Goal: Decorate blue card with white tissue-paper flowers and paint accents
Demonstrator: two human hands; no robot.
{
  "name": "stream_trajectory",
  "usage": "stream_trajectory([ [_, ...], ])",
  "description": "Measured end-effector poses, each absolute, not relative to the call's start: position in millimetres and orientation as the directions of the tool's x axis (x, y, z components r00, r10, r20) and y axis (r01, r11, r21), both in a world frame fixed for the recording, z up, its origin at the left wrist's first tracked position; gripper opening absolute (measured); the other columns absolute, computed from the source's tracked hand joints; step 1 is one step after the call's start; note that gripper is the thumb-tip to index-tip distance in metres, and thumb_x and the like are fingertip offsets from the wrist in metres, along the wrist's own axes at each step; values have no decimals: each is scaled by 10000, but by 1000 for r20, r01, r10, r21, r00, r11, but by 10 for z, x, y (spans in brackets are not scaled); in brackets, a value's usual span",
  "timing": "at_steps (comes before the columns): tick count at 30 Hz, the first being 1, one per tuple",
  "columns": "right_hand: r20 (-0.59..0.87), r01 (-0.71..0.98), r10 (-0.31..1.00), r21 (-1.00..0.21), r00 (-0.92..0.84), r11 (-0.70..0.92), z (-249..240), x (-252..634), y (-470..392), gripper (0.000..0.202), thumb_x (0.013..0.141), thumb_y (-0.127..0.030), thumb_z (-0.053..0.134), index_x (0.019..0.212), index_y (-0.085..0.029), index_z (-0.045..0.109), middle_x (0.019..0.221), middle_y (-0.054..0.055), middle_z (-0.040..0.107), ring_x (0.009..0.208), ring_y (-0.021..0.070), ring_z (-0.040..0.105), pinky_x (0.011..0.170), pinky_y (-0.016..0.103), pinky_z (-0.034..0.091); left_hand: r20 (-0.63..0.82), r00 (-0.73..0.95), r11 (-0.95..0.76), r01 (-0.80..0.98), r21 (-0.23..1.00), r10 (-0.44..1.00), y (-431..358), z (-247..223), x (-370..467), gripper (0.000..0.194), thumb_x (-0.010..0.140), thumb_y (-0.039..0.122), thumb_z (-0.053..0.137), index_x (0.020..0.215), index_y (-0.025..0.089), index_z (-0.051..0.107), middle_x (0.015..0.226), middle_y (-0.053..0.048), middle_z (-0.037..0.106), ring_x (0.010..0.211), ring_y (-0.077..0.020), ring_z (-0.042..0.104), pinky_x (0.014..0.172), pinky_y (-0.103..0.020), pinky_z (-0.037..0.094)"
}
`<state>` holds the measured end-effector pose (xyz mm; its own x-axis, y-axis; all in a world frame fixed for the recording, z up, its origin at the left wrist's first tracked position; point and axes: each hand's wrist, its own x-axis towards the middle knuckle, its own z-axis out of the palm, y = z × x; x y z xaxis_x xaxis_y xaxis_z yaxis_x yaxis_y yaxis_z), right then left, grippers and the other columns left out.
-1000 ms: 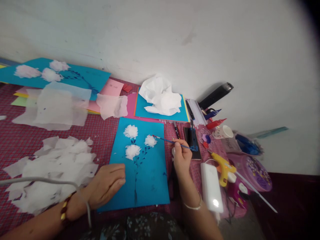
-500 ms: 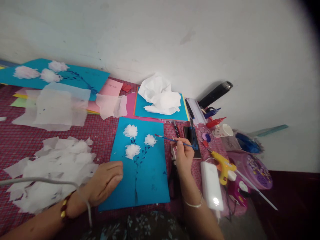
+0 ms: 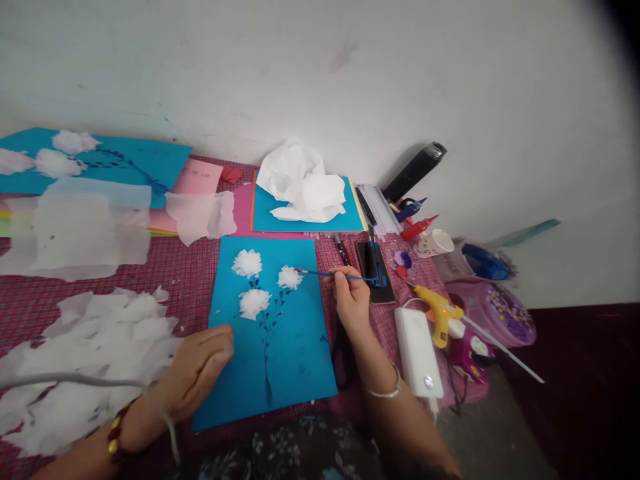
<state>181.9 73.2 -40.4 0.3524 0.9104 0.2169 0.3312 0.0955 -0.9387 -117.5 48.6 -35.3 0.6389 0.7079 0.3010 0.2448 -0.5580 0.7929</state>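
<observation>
Pointing toward nine o'clock, the slim blue paintbrush (image 3: 320, 273) lay gripped in the nearer right hand (image 3: 353, 297), its long axis almost nine-to-three, its reddish tip at a ruffled white flower (image 3: 290, 279) on the blue sheet (image 3: 295, 347). Off toward eight o'clock, the left hand (image 3: 200, 363) rested loosely closed, nothing showing in it, with white paper scraps (image 3: 120, 333) beside it around nine o'clock.

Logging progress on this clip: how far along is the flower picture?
Looks done: three white flowers and a dark stem on the blue sheet. In hand: the right hand holds a brush, its tip at the rightmost flower. Possibly left: colour on the other two, which look plain white; flowers by the wall look pinkish.
</observation>
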Motion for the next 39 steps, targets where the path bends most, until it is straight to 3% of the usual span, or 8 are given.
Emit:
stream_trajectory([
  [6,266,299,867,-943,422,145,-304,1837,699,221,932,-364,506,889,-204,652,753,14,686,661,152,625,672,299,494,315,625,-555,233,798,715,496,-329,-1162,267,985,160,283,740,204,378,660,22,404,598,-136,406,558,-275,333],
  [17,218,266,852,-959,477,96,-134,1765,687,206,898,-373,491,795,-222,585,588,-23,596,537,140,544,527,268,426,255,651,-531,269,804,715,485,-350,-1208,248,988,143,293,762,206,374,698,11,419,638,-147,417,591,-299,342],
  [25,239,303,875,-946,420,113,-187,1794,696,216,903,-371,502,832,-200,612,661,-3,624,600,143,576,556,265,444,313,630,-568,252,783,711,504,-361,-1176,254,962,115,299,735,199,376,670,21,410,609,-131,410,573,-269,329],
  [31,230,272,846,-956,480,105,-113,1776,709,178,884,-339,484,777,-225,569,567,-35,563,502,125,507,501,253,412,309,632,-570,260,779,711,499,-345,-1179,253,956,117,305,730,198,386,666,18,426,614,-134,427,578,-268,338],
  [39,203,291,868,-954,454,71,-143,1776,711,184,884,-358,490,785,-226,572,565,-30,550,514,131,523,484,251,407,313,635,-577,258,775,706,501,-317,-1172,254,955,123,311,725,199,385,659,20,426,601,-133,429,571,-268,341],
])
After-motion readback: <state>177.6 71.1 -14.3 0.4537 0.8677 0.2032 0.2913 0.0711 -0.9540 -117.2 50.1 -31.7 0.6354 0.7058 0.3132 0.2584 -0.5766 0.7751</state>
